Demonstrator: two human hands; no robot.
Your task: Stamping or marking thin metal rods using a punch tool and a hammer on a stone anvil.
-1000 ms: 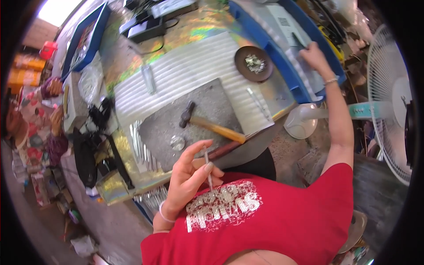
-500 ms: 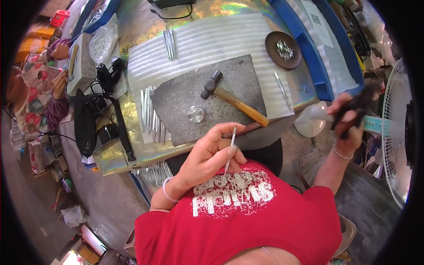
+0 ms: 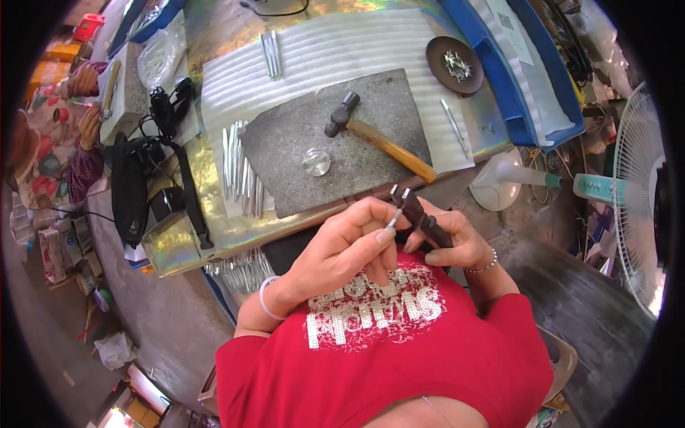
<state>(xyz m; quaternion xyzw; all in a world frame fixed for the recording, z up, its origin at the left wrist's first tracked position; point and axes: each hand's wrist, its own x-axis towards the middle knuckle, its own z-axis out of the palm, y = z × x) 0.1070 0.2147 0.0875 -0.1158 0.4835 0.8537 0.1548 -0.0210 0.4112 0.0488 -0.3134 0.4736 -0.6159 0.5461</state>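
Observation:
In front of my chest, my left hand (image 3: 349,246) pinches a thin silver metal rod (image 3: 394,219) between thumb and forefinger. My right hand (image 3: 460,242) is wrapped round dark pliers (image 3: 427,222), whose two bright-tipped jaws stand apart beside the rod; my hands partly hide both. Beyond them, a hammer (image 3: 378,143) with a wooden handle rests on a grey stone slab (image 3: 275,135). A round shiny metal disc (image 3: 317,162) lies on the same slab, left of the hammer.
Metal strips (image 3: 239,171) line the slab's left side, and several more (image 3: 270,55) lie behind it. A brown dish (image 3: 467,84) holds small metal pieces. One slim rod (image 3: 454,128) lies near the blue tray (image 3: 524,121). A fan (image 3: 638,200) stands right; a co-worker's hand (image 3: 89,127) shows left.
My right hand has come in from the far right with the pliers, meeting my left hand. The rod stays in my left hand. The table's things appear slightly higher in view.

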